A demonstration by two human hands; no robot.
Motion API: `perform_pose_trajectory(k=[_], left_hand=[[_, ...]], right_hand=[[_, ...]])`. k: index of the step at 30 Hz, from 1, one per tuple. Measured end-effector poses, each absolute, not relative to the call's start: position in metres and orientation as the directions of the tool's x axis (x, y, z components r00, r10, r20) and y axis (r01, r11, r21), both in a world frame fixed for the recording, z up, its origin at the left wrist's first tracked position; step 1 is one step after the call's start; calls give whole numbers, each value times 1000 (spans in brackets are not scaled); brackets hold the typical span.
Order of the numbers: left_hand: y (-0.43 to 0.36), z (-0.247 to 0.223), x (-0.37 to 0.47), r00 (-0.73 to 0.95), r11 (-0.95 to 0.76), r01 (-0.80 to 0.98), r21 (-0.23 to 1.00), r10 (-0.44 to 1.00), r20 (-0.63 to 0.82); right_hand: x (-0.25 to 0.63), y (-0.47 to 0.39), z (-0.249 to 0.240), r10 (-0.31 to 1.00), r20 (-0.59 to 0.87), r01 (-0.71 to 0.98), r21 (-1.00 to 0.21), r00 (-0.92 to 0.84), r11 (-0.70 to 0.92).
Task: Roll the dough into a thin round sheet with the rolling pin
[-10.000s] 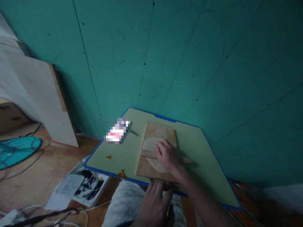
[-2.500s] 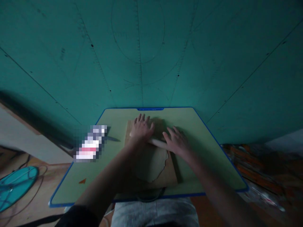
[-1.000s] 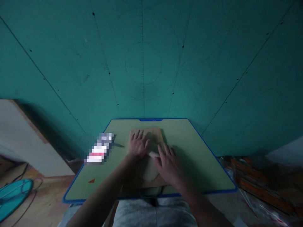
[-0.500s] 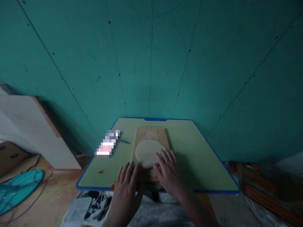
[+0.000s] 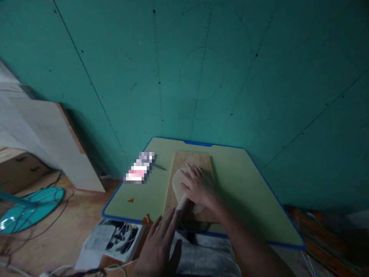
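Note:
A flat sheet of pale dough (image 5: 177,185) lies on a wooden cutting board (image 5: 192,157). Slanting over its near part is a pale rolling pin (image 5: 182,204), mostly covered by my hands. My right hand (image 5: 197,189) rests flat across the pin and the dough, fingers stretched away from me and slightly spread. My left hand (image 5: 161,240) is at the pin's near end, fingers straight and palm down, beyond the board's near left corner. The hands and right forearm hide part of the dough.
The board sits on a small pale table (image 5: 248,200) with a blue rim. A knife (image 5: 160,167) and a blurred-out flat item (image 5: 140,168) lie left of it, with orange scraps (image 5: 131,200) nearer. A green wall (image 5: 138,77) stands behind; a box of cables (image 5: 122,240) is below.
My right hand has moved forward and left onto the dough, and the rolling pin now shows slanted between my hands. My left hand has come nearer to me. The view has tilted and shifted.

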State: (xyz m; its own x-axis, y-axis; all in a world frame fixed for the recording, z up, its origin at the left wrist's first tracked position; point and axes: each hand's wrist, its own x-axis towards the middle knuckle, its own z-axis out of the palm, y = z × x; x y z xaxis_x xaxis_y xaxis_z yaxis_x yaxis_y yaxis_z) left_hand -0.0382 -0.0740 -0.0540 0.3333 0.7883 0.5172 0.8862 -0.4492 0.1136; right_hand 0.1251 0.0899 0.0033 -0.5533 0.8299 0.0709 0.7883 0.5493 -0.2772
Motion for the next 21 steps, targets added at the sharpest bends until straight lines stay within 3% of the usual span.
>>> perform_pose_trajectory(k=[8, 13, 18, 21], left_hand=[[-77, -63, -59, 204, -385, 900, 207, 790, 579], [-76, -47, -69, 181, -391, 880, 270, 801, 570], [-26, -19, -73, 90, -236, 863, 446, 942, 324], [22, -3, -64, 56, -81, 939, 335, 995, 82]], right_hand=[[41, 116, 21, 723, -23, 688, -328, -690, 647], [49, 112, 22, 734, 16, 697, -300, -679, 651], [113, 97, 4, 838, 72, 795, -282, -541, 537], [146, 87, -11, 861, 112, 806, -308, -497, 505]])
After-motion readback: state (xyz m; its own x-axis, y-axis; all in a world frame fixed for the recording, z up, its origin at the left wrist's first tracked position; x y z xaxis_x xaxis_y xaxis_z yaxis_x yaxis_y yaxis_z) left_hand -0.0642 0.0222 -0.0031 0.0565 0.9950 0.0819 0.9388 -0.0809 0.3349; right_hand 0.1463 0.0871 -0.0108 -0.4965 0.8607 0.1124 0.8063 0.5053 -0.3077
